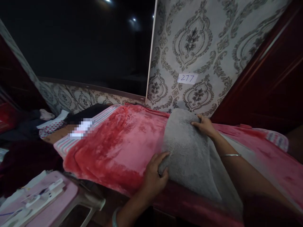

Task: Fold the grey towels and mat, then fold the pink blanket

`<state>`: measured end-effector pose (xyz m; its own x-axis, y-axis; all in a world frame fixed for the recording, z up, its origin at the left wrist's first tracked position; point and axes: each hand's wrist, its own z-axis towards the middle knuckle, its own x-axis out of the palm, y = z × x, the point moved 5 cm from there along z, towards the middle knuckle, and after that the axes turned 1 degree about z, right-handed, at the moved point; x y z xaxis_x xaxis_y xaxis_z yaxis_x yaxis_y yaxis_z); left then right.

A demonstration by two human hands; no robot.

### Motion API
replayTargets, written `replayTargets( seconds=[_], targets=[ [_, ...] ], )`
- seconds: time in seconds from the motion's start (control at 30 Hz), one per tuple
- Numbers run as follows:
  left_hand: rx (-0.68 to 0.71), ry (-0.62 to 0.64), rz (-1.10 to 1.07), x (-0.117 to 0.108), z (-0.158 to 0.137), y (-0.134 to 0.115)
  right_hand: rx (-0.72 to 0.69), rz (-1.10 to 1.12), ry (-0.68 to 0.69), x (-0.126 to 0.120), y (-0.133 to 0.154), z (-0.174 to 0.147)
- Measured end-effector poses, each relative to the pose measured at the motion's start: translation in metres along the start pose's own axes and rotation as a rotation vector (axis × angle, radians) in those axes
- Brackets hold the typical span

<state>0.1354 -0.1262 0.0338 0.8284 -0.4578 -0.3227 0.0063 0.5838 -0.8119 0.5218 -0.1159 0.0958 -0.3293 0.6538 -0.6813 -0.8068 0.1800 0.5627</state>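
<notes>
A soft grey cloth [189, 160], seemingly folded, lies across a red and pink plush blanket [132, 138]. My left hand [156, 173] rests at the cloth's near left edge, its thumb and index finger apart and touching the cloth. At the far edge, my right hand [205, 125] has its thumb and fingers closed on the cloth. The right forearm crosses over the cloth's right side. I cannot make out what kind of article the grey cloth is.
A large dark television [82, 44] stands behind the blanket, against patterned wallpaper [191, 37] bearing a paper marked 277 [187, 78]. At the lower left, a pink stool [63, 192] carries a white power strip [42, 198]. A dark red wooden panel [262, 82] slants at right.
</notes>
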Motion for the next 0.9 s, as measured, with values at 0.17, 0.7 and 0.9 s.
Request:
replayTargets(
  seconds=[0.17, 0.7, 0.9],
  targets=[
    [-0.115, -0.205, -0.013, -0.085, 0.024, -0.001, -0.110, -0.046, 0.033, 0.027, 0.073, 0.050],
    [-0.076, -0.249, 0.829, -0.142, 0.001, 0.092, 0.181, -0.312, 0.328, 0.178, 0.079, -0.009],
    [0.432, 0.107, 0.698, -0.048, -0.018, 0.039, 0.358, -0.243, 0.230, 0.144, 0.053, -0.026]
  ],
)
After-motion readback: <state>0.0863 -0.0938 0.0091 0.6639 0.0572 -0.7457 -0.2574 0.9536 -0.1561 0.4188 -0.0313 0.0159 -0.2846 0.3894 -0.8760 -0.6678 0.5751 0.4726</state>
